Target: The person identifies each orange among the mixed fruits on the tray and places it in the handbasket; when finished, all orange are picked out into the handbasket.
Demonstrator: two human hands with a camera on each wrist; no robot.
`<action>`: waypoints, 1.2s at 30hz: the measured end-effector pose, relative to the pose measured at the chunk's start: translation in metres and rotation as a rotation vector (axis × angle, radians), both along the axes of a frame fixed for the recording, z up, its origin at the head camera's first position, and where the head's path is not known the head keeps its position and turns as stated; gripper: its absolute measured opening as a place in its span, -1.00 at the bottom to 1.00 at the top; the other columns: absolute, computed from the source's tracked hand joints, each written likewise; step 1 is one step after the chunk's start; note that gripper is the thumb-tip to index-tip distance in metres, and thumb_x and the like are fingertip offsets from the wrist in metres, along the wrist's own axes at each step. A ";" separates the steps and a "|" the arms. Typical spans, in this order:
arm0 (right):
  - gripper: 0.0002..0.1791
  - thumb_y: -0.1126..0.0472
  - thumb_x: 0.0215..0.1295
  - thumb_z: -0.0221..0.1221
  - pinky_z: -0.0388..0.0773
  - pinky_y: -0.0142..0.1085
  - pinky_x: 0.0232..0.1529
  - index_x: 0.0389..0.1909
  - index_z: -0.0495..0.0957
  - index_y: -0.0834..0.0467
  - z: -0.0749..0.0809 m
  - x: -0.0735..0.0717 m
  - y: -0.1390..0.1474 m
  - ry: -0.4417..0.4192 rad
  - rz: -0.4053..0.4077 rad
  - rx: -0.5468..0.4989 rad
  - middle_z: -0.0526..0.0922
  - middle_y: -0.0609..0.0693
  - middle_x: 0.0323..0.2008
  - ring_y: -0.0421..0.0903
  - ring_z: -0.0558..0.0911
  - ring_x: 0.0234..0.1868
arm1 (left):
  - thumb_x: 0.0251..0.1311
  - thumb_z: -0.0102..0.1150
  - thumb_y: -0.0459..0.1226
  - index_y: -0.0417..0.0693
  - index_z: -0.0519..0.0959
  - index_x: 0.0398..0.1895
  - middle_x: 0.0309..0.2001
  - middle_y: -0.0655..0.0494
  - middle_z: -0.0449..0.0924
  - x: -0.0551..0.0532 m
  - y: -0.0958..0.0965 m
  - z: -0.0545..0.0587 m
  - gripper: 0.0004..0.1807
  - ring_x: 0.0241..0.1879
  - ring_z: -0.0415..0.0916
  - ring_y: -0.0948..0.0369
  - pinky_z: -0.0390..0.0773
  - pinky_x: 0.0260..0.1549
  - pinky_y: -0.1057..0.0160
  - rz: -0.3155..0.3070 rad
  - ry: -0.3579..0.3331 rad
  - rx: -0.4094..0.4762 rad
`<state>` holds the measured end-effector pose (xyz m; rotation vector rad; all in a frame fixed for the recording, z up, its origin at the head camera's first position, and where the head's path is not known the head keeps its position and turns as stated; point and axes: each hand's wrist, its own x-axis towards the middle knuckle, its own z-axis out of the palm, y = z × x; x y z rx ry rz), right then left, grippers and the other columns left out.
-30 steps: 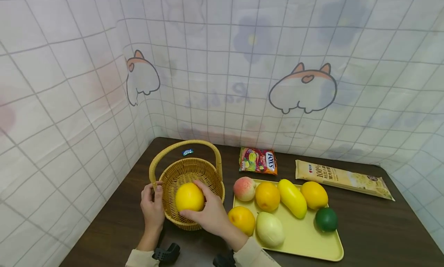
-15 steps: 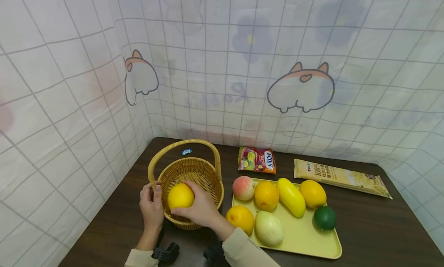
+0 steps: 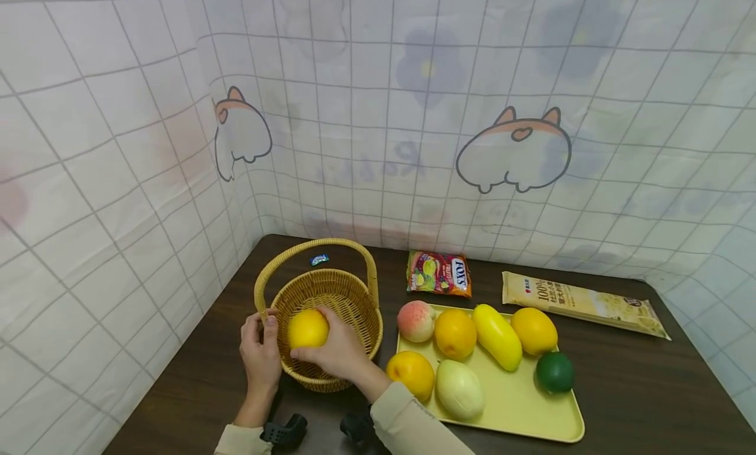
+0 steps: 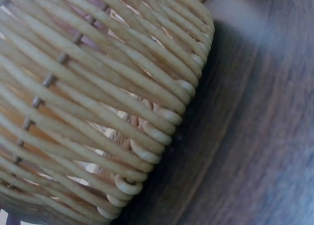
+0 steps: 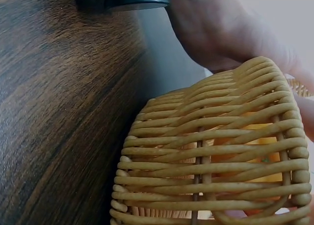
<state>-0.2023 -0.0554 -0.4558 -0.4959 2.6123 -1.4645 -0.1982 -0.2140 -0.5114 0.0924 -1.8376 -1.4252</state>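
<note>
A woven wicker basket [image 3: 321, 383] with a tall arched handle stands at the left of the table. My left hand [image 3: 258, 356] grips its left rim near the foot of the handle. Inside the basket, my right hand [image 3: 338, 351] holds a round yellow-orange fruit, seemingly an orange [image 3: 307, 327], with thumb and fingers around its right side. The right wrist view shows the orange [image 5: 270, 161] through gaps in the weave, low in the basket. In the left wrist view the basket wall [image 4: 122, 87] fills most of the picture and hides the fingers.
A yellow tray [image 3: 514, 409] to the right bears a peach [image 3: 416, 321], a yellow mango-like fruit [image 3: 497, 337], a pale green fruit [image 3: 459, 389], a dark green one [image 3: 555, 373] and several orange-yellow ones. Behind lie a candy bag [image 3: 439, 274], a long food packet [image 3: 585, 304] and a small wrapped candy [image 3: 319, 259].
My right hand has moved left and slightly lower into the basket with the orange, then stayed near there. The left hand and the basket have stayed in place.
</note>
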 end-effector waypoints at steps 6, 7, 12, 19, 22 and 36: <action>-0.14 0.00 0.06 0.44 0.53 -0.20 -0.12 0.36 0.32 0.16 -0.003 -0.001 0.002 0.033 -0.011 -0.067 0.51 0.11 0.19 0.00 0.57 -0.02 | 0.40 0.02 -0.31 -0.30 0.59 -0.10 -0.19 0.18 0.50 0.000 0.001 0.001 -0.78 -0.13 0.30 0.32 0.24 -0.19 0.29 0.010 0.016 -0.016; -0.16 0.02 0.07 0.43 0.53 -0.19 -0.09 0.36 0.34 0.16 -0.003 0.000 0.002 0.046 -0.008 -0.063 0.51 0.11 0.19 0.01 0.57 0.01 | 0.40 0.02 -0.32 -0.30 0.59 -0.10 -0.19 0.19 0.49 0.000 0.001 0.001 -0.78 -0.13 0.30 0.32 0.25 -0.19 0.28 0.010 0.019 -0.015; -0.23 0.03 0.09 0.41 0.45 -0.07 0.11 0.34 0.39 0.11 -0.003 0.003 0.002 0.110 -0.012 -0.006 0.50 0.05 0.21 0.03 0.50 0.17 | 0.41 0.03 -0.30 -0.34 0.57 -0.11 -0.20 0.25 0.49 -0.001 0.000 0.000 -0.76 -0.14 0.30 0.31 0.24 -0.18 0.27 0.004 0.017 0.001; -0.32 0.08 0.14 0.39 0.44 -0.08 0.12 0.31 0.42 0.04 -0.004 0.008 0.005 0.141 -0.031 -0.080 0.49 0.01 0.21 0.00 0.49 0.18 | 0.41 0.01 -0.28 -0.35 0.57 -0.13 -0.20 0.20 0.50 -0.001 -0.001 -0.002 -0.74 -0.14 0.31 0.30 0.25 -0.20 0.26 0.014 0.027 -0.020; -0.33 0.09 0.14 0.39 0.44 -0.05 0.13 0.29 0.42 0.06 -0.003 0.010 0.010 0.148 -0.018 -0.146 0.49 0.02 0.20 0.03 0.48 0.18 | 0.41 0.01 -0.28 -0.33 0.58 -0.13 -0.21 0.15 0.51 -0.001 0.000 -0.002 -0.75 -0.15 0.30 0.30 0.25 -0.21 0.28 0.012 0.033 -0.027; -0.37 0.11 0.14 0.39 0.50 -0.06 0.10 0.24 0.46 0.12 0.014 0.020 0.043 0.166 0.011 -0.301 0.52 0.08 0.15 0.06 0.50 0.10 | 0.42 0.00 -0.29 -0.36 0.57 -0.11 -0.17 -0.09 0.52 -0.001 -0.001 -0.002 -0.74 -0.14 0.30 0.30 0.26 -0.23 0.33 0.002 0.025 -0.019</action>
